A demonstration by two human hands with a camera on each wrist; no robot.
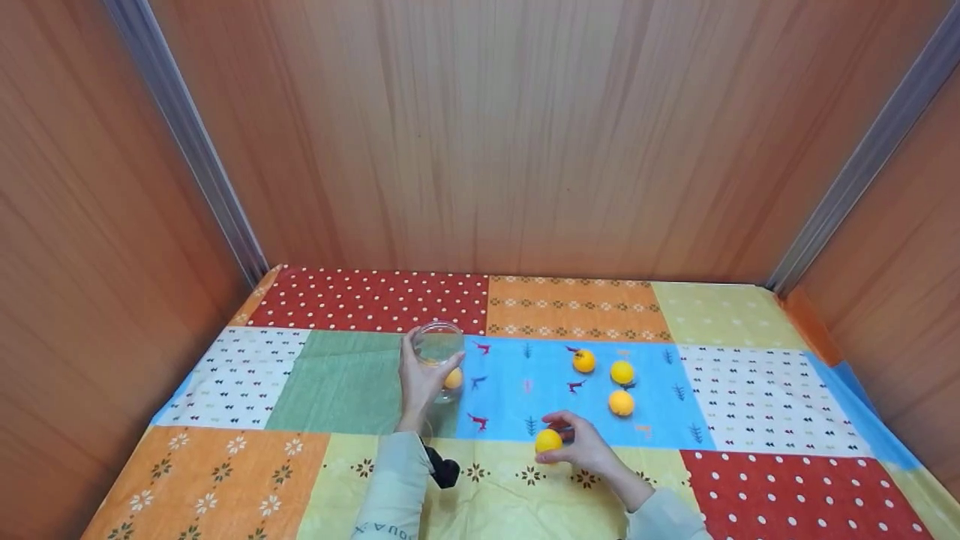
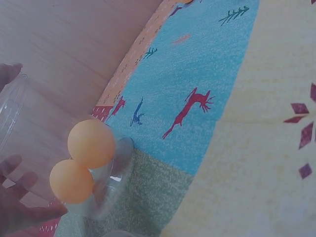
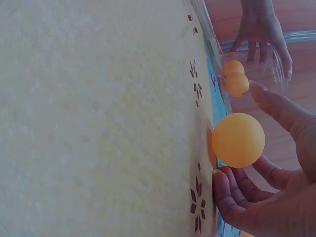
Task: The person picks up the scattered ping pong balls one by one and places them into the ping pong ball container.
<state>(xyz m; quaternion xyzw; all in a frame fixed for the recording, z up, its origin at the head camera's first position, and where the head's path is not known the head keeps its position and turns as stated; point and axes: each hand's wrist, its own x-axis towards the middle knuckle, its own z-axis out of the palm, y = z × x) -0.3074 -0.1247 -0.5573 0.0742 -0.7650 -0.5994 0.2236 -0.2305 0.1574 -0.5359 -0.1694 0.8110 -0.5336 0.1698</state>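
My left hand [image 1: 426, 379] grips a clear round jar [image 1: 439, 343] near its rim, thumb on one side and fingers on the other. Through the jar's wall, two orange table tennis balls [image 2: 91, 143] show at the bottom in the left wrist view. Another orange table tennis ball [image 3: 238, 140] sits at the cloth between the thumb and fingers of my right hand [image 1: 589, 450]. The thumb tip appears apart from this ball in the right wrist view, while the other fingers curve beside it and reach down to the cloth.
Three more table tennis balls [image 1: 621, 403] lie on the blue patch, right of the jar and beyond my right hand. A patchwork cloth [image 1: 360, 382] covers the table. Wood-grain panels [image 1: 525, 150] with metal corner posts [image 1: 202, 150] enclose the back and sides.
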